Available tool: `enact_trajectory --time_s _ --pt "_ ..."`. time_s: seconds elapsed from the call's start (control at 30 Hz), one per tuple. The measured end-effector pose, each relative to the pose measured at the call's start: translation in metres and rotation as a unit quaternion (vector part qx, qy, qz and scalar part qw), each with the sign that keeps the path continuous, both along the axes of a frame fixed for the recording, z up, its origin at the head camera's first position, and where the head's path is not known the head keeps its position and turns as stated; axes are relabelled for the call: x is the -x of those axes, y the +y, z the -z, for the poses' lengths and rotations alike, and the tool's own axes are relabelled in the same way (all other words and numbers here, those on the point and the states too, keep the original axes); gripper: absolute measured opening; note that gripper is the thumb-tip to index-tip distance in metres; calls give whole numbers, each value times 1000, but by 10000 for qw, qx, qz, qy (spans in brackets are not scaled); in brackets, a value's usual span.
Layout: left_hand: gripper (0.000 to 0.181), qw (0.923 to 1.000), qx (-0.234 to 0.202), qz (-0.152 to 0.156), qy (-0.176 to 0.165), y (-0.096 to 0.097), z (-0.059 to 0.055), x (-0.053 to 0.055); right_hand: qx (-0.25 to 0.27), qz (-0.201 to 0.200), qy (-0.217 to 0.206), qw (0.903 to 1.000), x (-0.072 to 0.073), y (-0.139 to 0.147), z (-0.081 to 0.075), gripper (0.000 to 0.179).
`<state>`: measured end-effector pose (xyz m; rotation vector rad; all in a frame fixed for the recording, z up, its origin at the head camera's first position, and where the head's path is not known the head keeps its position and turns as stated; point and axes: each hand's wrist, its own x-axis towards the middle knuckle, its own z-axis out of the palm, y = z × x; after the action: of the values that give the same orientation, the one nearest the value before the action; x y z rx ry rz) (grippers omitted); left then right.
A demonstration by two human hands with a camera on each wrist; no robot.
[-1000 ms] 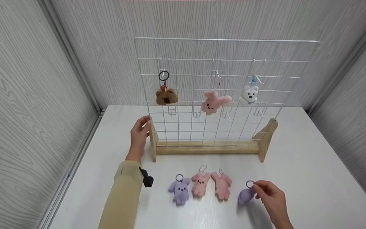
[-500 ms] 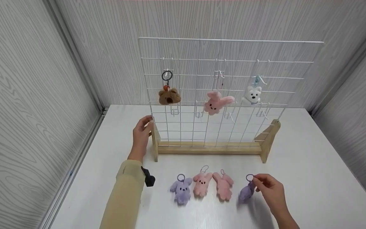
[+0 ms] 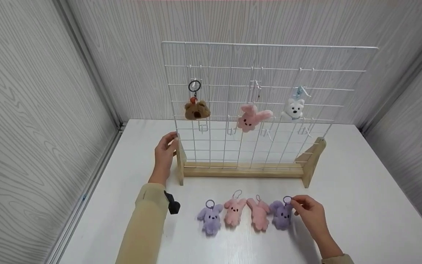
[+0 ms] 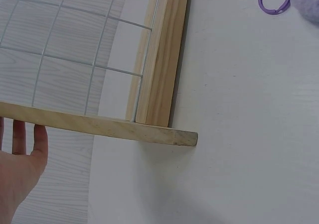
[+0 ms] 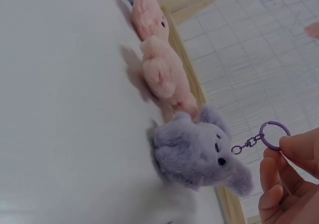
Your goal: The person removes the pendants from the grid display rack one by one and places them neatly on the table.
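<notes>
My right hand (image 3: 311, 212) pinches the purple ring (image 5: 274, 135) of a fluffy purple bunny keychain (image 3: 281, 215) between thumb and fingers. That bunny sits upright on the white table beside a pink plush keychain (image 3: 259, 215) lying face down. To its left are a pink bunny keychain (image 3: 234, 212) and another purple bunny keychain (image 3: 211, 219), both face up. My left hand (image 3: 164, 154) touches the outer face of the wooden left leg (image 4: 89, 123) of a white wire-grid display rack (image 3: 255, 170). In the left wrist view, its fingertips rest against the wood.
On the rack's upper hooks hang a brown bear-head keychain (image 3: 197, 110), a pink rabbit-head keychain (image 3: 248, 121) and a white bear keychain (image 3: 293, 109). Several lower white hooks (image 3: 267, 134) stick out toward me. Wood-patterned panels (image 3: 31, 128) enclose the white table (image 3: 361, 205).
My right hand has moved slightly up the table, and the purple bunny it holds has turned face forward next to the pink one. The head view has shifted a little; my left hand stays on the rack.
</notes>
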<state>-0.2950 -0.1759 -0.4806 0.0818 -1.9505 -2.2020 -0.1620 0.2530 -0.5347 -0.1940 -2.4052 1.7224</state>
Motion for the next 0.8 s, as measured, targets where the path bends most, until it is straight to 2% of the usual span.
enact_trajectory --time_s 0.17,0.5,0.8 --pt "35 10000 -73 -10 2 1 1 0 -65 -212 87 9997 8 6 5 13" --pt "36 9999 -127 24 13 0 2 1 -205 -386 -187 9989 21 12 11 15" --pt "32 10000 -85 -8 -31 0 1 0 -502 -701 -572 9946 41 19 18 16"
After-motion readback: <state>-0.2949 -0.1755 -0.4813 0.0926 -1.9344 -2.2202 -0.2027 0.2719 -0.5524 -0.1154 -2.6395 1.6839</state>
